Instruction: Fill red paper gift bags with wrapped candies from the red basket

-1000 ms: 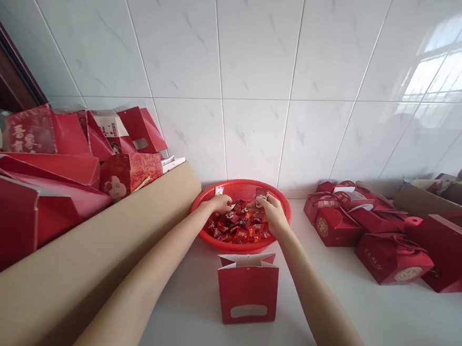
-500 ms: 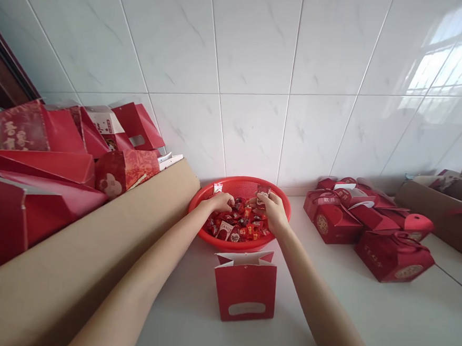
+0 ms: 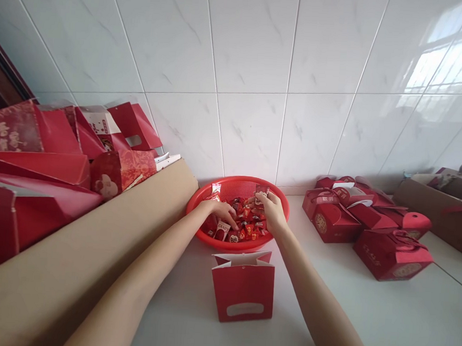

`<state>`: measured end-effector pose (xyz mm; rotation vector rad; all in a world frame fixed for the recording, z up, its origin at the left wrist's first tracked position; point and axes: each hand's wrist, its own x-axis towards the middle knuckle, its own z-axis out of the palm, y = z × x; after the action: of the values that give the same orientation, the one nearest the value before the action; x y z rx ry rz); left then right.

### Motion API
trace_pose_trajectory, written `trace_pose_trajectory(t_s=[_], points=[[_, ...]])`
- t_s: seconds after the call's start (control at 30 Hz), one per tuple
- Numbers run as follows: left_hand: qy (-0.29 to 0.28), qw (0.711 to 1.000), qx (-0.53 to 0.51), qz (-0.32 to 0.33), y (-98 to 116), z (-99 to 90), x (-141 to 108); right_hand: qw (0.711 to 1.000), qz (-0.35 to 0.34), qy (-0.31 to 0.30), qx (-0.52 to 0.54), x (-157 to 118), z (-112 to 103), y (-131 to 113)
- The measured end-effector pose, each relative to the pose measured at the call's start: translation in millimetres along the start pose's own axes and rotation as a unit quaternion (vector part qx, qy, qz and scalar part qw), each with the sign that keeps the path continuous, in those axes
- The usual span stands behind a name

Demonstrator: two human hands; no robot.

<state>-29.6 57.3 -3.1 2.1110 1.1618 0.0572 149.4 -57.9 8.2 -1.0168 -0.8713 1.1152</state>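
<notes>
Our right hand (image 3: 273, 213) pinches a candy packet (image 3: 262, 190). Our left hand (image 3: 221, 210) dips into wrapped candies (image 3: 250, 231) in the mesh basket (image 3: 242, 184), lower centre; we cannot tell its grip. Light and slick, probably; we'd pinch wrapper edges.

The red bag (image 3: 242, 294) blocks the near side of the basket (image 3: 241, 246).

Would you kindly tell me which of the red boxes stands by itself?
The upright, open-topped box directly in front of the red basket; the left-hand boxes and right-hand boxes are bunched together in groups.
</notes>
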Motion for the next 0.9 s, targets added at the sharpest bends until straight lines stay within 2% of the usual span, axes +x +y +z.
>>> trace_pose_trajectory(t_s=[0.1, 0.17, 0.33, 0.53, 0.6, 0.77, 0.9], points=[[-0.095, 0.993, 0.038, -0.054, 10, 0.3, -4, 1.0, 0.002, 0.0, 0.002, 0, 1, 0], [-0.115, 0.993, -0.015, -0.037, 16, -0.5, -7, 1.0, 0.005, 0.002, 0.002, -1, 2, -1], [-0.077, 0.986, -0.142, 0.044, 20, -5.3, -11, 1.0, 0.008, 0.01, 0.007, -1, 2, -2], [-0.006, 0.968, -0.241, 0.072, 18, -10.4, -13, 1.0, 0.0, 0.014, 0.011, 0, 1, -1], [-0.005, 0.962, -0.263, 0.077, 17, -10.8, -13, 1.0, -0.003, 0.014, 0.01, 0, 1, 0], [-0.05, 0.958, -0.274, 0.064, 14, -10.8, -14, 1.0, -0.001, 0.017, 0.003, 0, -1, 0], [-0.028, 0.962, -0.267, 0.055, 13, -10.5, -14, 1.0, -0.006, 0.011, 0.007, 1, -1, 1]])
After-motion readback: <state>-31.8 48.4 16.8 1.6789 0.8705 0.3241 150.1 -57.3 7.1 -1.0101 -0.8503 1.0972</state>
